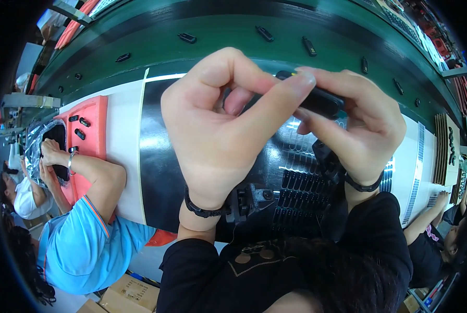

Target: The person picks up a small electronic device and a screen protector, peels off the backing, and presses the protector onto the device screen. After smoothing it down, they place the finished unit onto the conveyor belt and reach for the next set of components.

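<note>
Above a black work mat [158, 156], both my hands are raised close together around a small black oblong device [324, 103]. My right hand [371, 122] grips it between thumb and curled fingers. My left hand [212, 125] is closed, its thumb and forefinger pressing on the device's left end, where a small yellow spot shows. My fingertips hide part of that end. Below my hands, a clear sheet of several dark oblong stickers [301, 188] lies on the mat. Each wrist wears a black strap, with a small black block [249, 202] on the left one.
Beyond the mat runs a green conveyor belt [218, 52] carrying several black devices [265, 34]. To the left, a co-worker in a blue shirt [87, 245] reaches into a plastic-lined container beside a pink foam tray [95, 112]. Stacked boards [444, 151] and another person stand at the right.
</note>
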`<act>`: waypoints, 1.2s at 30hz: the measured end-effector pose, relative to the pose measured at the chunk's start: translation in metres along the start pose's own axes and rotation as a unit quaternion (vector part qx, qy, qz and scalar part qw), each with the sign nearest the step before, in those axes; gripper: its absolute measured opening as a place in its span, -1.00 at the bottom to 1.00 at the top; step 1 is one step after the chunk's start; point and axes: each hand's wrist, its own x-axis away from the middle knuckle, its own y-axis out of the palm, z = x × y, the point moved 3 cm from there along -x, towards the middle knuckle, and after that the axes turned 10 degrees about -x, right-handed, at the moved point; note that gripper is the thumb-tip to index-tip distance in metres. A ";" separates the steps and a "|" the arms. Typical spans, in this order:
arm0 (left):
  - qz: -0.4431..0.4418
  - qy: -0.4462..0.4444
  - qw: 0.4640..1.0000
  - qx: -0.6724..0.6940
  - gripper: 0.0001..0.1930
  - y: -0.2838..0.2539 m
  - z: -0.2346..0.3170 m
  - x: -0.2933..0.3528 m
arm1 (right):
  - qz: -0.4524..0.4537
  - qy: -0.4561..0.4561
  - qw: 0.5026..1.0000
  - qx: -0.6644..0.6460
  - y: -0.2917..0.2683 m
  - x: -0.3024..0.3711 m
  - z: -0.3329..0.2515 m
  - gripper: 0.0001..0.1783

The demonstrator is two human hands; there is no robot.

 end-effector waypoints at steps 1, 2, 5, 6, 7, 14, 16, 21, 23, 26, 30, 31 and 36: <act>0.000 0.000 1.000 -0.001 -0.77 0.000 0.000 0.000 | 0.000 -0.001 1.000 0.005 0.000 0.000 0.000 -0.64; 0.009 0.019 0.999 -0.042 -0.77 0.000 0.001 0.001 | 0.001 0.000 1.000 0.012 -0.001 0.000 0.000 -0.64; 0.026 0.056 0.990 -0.125 -0.78 -0.001 0.001 0.002 | -0.005 -0.011 0.998 0.058 -0.002 0.001 0.001 -0.64; 0.027 0.078 0.977 -0.195 -0.78 -0.001 0.001 0.001 | -0.008 -0.017 0.997 0.081 -0.002 0.001 0.001 -0.64; 0.028 0.101 0.959 -0.265 -0.78 -0.001 0.002 0.001 | -0.008 -0.017 0.997 0.080 -0.003 0.000 0.002 -0.64; -0.105 0.042 0.959 -0.261 -0.83 -0.010 -0.016 -0.013 | 0.024 0.015 0.997 0.072 -0.004 0.002 0.005 -0.66; -0.106 0.002 0.980 -0.170 -0.84 -0.008 -0.020 -0.013 | 0.027 0.013 0.998 0.062 -0.005 0.003 0.005 -0.66; -0.201 -0.046 0.977 -0.050 -0.80 0.001 -0.021 -0.012 | 0.000 0.009 0.998 0.065 -0.008 0.003 0.006 -0.68; -0.210 -0.065 0.976 0.000 -0.82 0.004 -0.019 -0.013 | -0.016 0.009 0.997 0.076 -0.008 0.002 0.006 -0.69; -0.204 -0.073 0.976 0.012 -0.83 0.006 -0.019 -0.012 | -0.042 0.018 0.997 0.064 -0.007 0.001 0.006 -0.73; -0.175 -0.058 0.983 -0.025 -0.85 0.006 -0.022 -0.012 | -0.008 0.092 0.995 -0.037 -0.006 0.004 0.015 -0.76; -0.170 -0.043 0.984 -0.032 -0.86 0.006 -0.023 -0.012 | -0.008 0.091 0.995 -0.038 -0.005 0.004 0.016 -0.76; -0.171 -0.014 0.983 -0.071 -0.88 0.009 -0.025 -0.010 | 0.037 0.090 0.992 -0.084 -0.006 0.009 0.022 -0.77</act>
